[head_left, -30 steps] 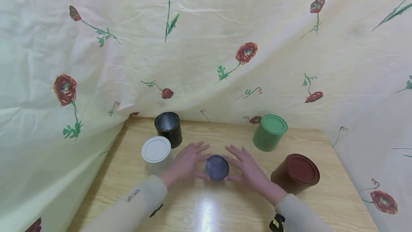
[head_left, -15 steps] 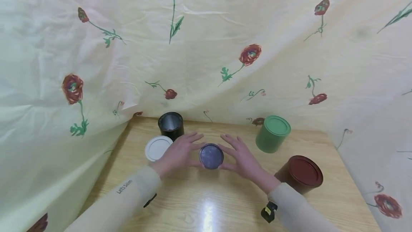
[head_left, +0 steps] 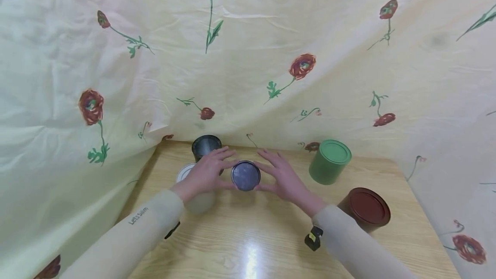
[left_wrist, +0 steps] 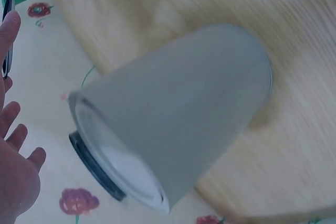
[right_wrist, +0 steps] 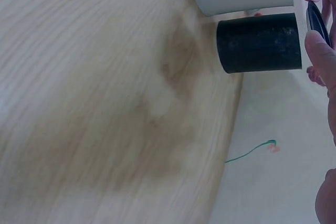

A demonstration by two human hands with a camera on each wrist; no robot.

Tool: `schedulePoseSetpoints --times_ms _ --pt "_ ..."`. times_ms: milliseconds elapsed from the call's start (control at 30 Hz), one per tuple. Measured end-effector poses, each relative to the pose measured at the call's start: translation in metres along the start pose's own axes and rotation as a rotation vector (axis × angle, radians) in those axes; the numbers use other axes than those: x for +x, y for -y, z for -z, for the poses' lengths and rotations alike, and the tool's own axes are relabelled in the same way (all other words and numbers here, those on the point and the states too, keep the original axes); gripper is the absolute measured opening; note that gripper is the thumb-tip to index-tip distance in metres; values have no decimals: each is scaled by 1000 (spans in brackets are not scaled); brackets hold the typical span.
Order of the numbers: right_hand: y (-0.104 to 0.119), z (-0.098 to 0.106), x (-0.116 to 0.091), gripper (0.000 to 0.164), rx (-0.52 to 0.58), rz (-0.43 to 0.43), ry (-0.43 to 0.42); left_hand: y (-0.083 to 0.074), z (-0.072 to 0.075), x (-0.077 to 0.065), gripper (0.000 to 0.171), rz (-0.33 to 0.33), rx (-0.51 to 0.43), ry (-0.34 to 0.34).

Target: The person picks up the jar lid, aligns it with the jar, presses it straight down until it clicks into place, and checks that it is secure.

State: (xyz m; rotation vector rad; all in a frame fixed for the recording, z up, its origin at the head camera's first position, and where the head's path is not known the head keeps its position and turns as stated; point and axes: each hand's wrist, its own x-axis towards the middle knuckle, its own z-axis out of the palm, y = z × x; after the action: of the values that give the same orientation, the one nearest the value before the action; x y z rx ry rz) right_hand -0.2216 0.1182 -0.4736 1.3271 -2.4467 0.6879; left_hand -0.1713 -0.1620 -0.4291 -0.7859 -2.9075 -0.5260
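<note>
A round dark lid (head_left: 246, 176) is held flat between both hands, raised above the table. My left hand (head_left: 205, 169) pinches its left edge with thumb and forefinger, the other fingers spread. On the opposite edge, my right hand (head_left: 284, 180) pinches it likewise. Edge-on, the lid (right_wrist: 318, 24) looks like a thin disc in the right wrist view. Behind the left hand stands a topless black can (head_left: 196, 155), partly hidden; its black wall (right_wrist: 260, 45) shows in the right wrist view. A white lidded can (head_left: 199, 203) is below the left hand and forearm, partly covered.
A green lidded can (head_left: 329, 162) stands at the back right, and a brown-red lidded can (head_left: 368, 208) is nearer, beside the right forearm. Floral cloth (head_left: 240, 76) hangs behind and around the light wooden table (head_left: 228, 244).
Both hands have carried the dark lid up and leftward, away from the table's middle and toward the topless black can. The left hand now overlaps the black and white cans more.
</note>
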Motion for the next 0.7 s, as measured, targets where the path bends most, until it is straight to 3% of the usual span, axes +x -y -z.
schedulePoseSetpoints --times_ms 267,500,700 --pt "6 2 26 78 -10 -16 31 13 17 -5 81 69 -25 2" --pt "8 -2 44 74 -21 -23 53 22 26 -8 82 44 28 -48" --pt "12 -5 59 76 -20 -36 76 30 35 -12 86 75 25 -28"
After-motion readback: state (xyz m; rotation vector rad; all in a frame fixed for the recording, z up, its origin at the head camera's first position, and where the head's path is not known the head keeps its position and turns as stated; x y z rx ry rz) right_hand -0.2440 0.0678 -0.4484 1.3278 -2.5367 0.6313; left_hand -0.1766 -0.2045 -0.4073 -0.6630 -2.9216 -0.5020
